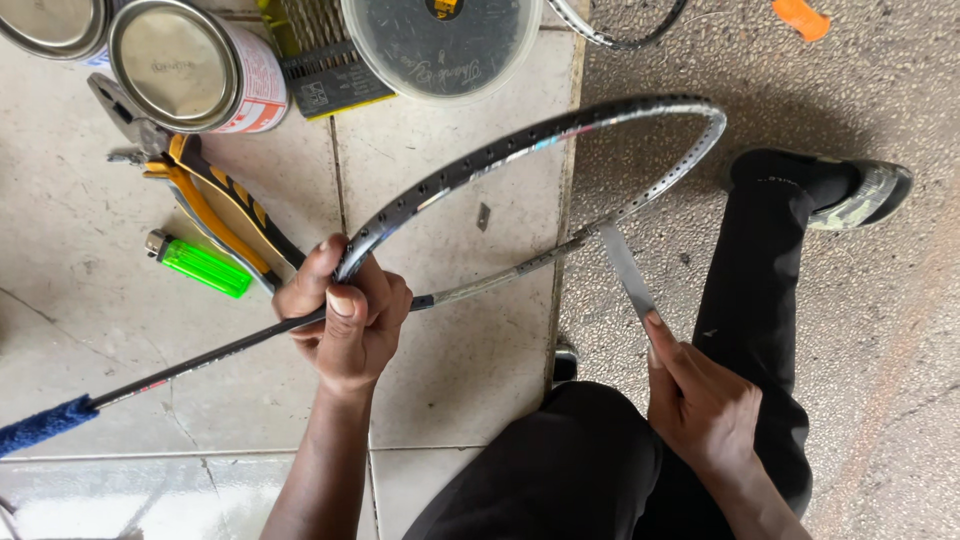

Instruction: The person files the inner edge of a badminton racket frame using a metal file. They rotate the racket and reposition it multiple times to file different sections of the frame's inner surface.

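Clearly, the step in hand is work on the frame of an unstrung badminton racket [560, 140] with a thin blade. The left hand [345, 320] is closed around the racket at the throat, where the dark shaft meets the frame, thumb pressed on top; the blue-wrapped handle [40, 425] points toward 8 o'clock and the frame head reaches toward 2 o'clock. The right hand [700, 400] pinches a flat metal blade [625, 270], with the forefinger laid along it, and the blade tip touches the frame rim at about 3 o'clock from the left hand. I judge that the next move calls for a steady hold at the throat and a small, controlled push of the blade along the rim, so it does not slip toward the leg in black trousers [760, 270]. On the tiled floor, at 10 o'clock, lie pliers with yellow handles [215, 210], a green lighter [200, 265] and two tin cans [190, 65].
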